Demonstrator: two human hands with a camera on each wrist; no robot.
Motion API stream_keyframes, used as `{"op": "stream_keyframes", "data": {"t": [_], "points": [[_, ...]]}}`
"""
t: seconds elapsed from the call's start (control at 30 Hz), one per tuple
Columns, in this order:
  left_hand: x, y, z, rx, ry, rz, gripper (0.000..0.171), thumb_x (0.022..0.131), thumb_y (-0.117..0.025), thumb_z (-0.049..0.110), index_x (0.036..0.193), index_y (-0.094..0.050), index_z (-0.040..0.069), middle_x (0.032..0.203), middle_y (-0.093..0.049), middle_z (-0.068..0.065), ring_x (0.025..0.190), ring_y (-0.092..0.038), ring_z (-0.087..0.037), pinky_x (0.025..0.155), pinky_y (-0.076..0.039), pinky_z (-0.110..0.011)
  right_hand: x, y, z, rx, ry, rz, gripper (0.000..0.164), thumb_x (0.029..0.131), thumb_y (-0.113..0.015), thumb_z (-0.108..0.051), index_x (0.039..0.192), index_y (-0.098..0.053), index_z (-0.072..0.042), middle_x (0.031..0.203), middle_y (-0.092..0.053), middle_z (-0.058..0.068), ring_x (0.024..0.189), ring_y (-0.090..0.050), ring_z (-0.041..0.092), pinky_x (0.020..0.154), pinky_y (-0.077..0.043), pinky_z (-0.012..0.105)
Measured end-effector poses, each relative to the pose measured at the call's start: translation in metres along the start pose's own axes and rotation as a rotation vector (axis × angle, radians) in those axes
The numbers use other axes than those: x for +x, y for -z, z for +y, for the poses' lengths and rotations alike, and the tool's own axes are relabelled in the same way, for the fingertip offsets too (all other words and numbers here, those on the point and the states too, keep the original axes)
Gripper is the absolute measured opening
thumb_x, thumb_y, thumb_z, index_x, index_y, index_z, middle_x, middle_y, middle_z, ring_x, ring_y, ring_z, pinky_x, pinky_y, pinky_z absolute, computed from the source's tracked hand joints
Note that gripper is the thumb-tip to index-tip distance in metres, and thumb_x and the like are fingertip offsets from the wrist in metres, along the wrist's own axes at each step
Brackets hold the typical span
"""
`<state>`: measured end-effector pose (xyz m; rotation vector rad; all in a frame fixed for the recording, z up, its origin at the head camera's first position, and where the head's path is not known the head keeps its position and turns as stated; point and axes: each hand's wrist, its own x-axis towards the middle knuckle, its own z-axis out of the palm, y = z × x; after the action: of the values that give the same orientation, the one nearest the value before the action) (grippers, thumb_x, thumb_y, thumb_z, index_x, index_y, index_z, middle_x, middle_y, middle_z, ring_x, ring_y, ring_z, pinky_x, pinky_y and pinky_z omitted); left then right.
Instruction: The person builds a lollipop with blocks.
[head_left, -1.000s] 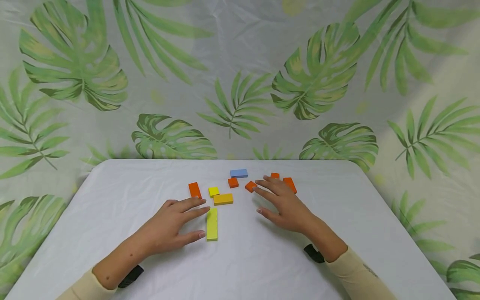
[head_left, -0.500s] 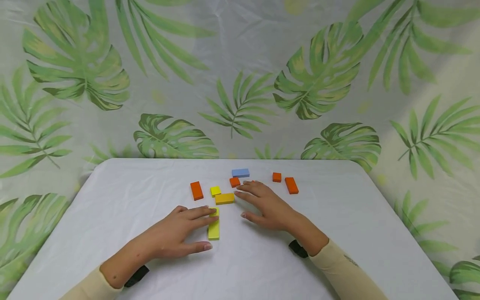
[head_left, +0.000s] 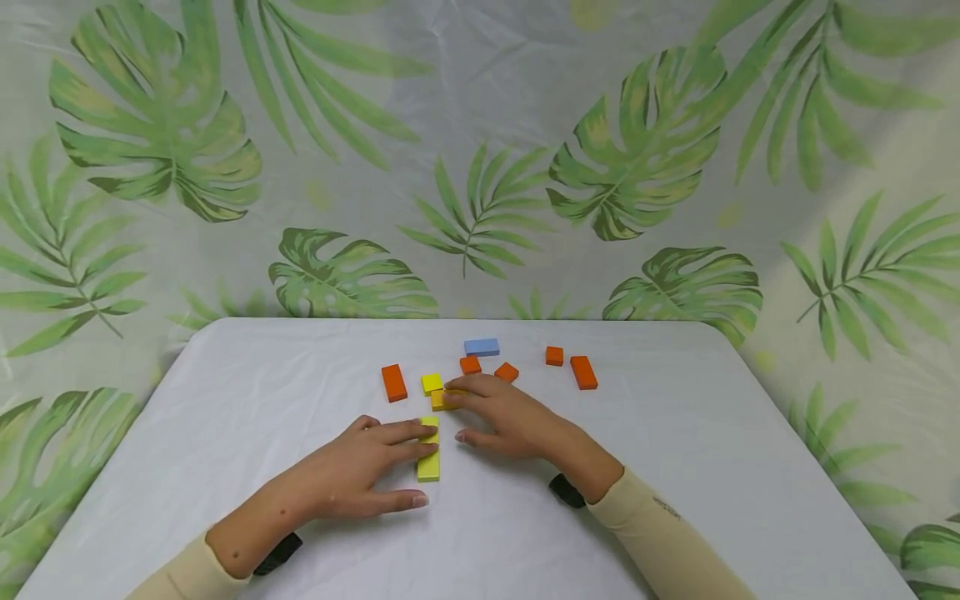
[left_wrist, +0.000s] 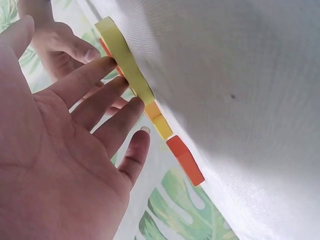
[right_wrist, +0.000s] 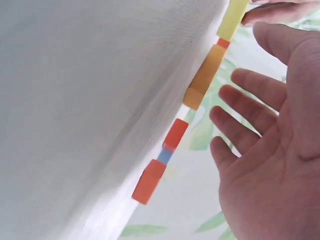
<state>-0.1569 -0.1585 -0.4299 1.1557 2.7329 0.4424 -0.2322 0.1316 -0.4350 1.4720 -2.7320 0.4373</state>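
In the head view my left hand (head_left: 356,471) has its fingers extended over a long light-yellow block (head_left: 428,473) lying lengthwise on the table. The left wrist view shows straight fingertips right at that block (left_wrist: 131,65), the thumb held apart. My right hand (head_left: 517,417) reaches in from the right, fingers loosely straight, over an orange-yellow block (head_left: 438,402) and partly hiding it. In the right wrist view its fingertips hover above the orange-yellow block (right_wrist: 204,75), with a gap between. A small bright-yellow block (head_left: 431,383) sits just behind it.
Beyond the hands lie a blue block (head_left: 482,347) and small red-orange blocks (head_left: 470,365). A longer red-orange block (head_left: 393,383) is at left, another red-orange block (head_left: 584,372) at right. The white-covered table (head_left: 247,400) ends at a leaf-print curtain (head_left: 480,100).
My right hand has moved left from the right-hand red-orange blocks to over the orange-yellow block. My left hand has shifted slightly right, its fingers now over the light-yellow block.
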Motion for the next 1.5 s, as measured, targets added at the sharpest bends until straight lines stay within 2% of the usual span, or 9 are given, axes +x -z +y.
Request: {"op": "stream_keyframes", "data": {"t": [0.33, 0.53, 0.73, 1.0, 1.27, 1.5], "points": [[0.000, -0.003, 0.000, 0.002, -0.014, -0.002, 0.077, 0.099, -0.047, 0.079, 0.155, -0.057, 0.027, 0.168, -0.041, 0.009, 0.154, -0.038, -0.011, 0.112, -0.039, -0.049, 0.001, -0.002, -0.004, -0.018, -0.021, -0.072, 0.059, 0.103, -0.071, -0.035, 0.155, -0.056, -0.010, 0.162, -0.049, 0.006, 0.150, -0.044, 0.024, 0.123, -0.036, 0.042], [0.001, -0.005, 0.000, -0.004, -0.021, 0.003, 0.077, 0.099, -0.048, 0.079, 0.156, -0.057, 0.027, 0.169, -0.040, 0.009, 0.155, -0.037, -0.011, 0.113, -0.039, -0.050, 0.000, -0.004, -0.004, -0.021, -0.039, -0.093, 0.060, 0.104, -0.069, -0.034, 0.158, -0.053, -0.013, 0.164, -0.046, 0.004, 0.153, -0.040, 0.022, 0.124, -0.034, 0.041], [0.001, -0.005, 0.001, -0.006, -0.029, 0.004, 0.078, 0.099, -0.048, 0.078, 0.156, -0.056, 0.027, 0.169, -0.039, 0.008, 0.155, -0.036, -0.012, 0.114, -0.039, -0.051, -0.003, -0.003, -0.004, -0.010, -0.046, -0.098, 0.058, 0.104, -0.069, -0.025, 0.158, -0.052, -0.012, 0.165, -0.044, 0.004, 0.153, -0.039, 0.022, 0.124, -0.035, 0.041], [0.002, -0.005, 0.003, 0.002, -0.043, 0.005, 0.077, 0.100, -0.047, 0.077, 0.156, -0.056, 0.025, 0.169, -0.040, 0.007, 0.154, -0.038, -0.013, 0.112, -0.040, -0.051, -0.009, -0.002, -0.003, -0.001, -0.051, -0.107, 0.057, 0.105, -0.067, -0.021, 0.159, -0.051, -0.012, 0.166, -0.043, 0.004, 0.154, -0.038, 0.022, 0.125, -0.034, 0.042], [0.006, -0.006, 0.005, -0.006, -0.060, 0.008, 0.077, 0.100, -0.048, 0.077, 0.156, -0.057, 0.025, 0.168, -0.040, 0.007, 0.155, -0.038, -0.014, 0.113, -0.041, -0.051, -0.016, -0.003, 0.001, 0.002, -0.036, -0.098, 0.063, 0.097, -0.058, 0.001, 0.158, -0.051, -0.011, 0.165, -0.044, 0.005, 0.154, -0.038, 0.022, 0.124, -0.036, 0.040], [0.013, -0.007, 0.010, -0.008, -0.073, 0.000, 0.078, 0.099, -0.048, 0.078, 0.156, -0.056, 0.025, 0.169, -0.040, 0.007, 0.155, -0.037, -0.014, 0.112, -0.041, -0.050, -0.024, -0.001, 0.002, 0.000, -0.043, -0.096, 0.065, 0.096, -0.057, 0.002, 0.159, -0.051, -0.012, 0.165, -0.043, 0.004, 0.154, -0.038, 0.022, 0.123, -0.036, 0.042]]}}
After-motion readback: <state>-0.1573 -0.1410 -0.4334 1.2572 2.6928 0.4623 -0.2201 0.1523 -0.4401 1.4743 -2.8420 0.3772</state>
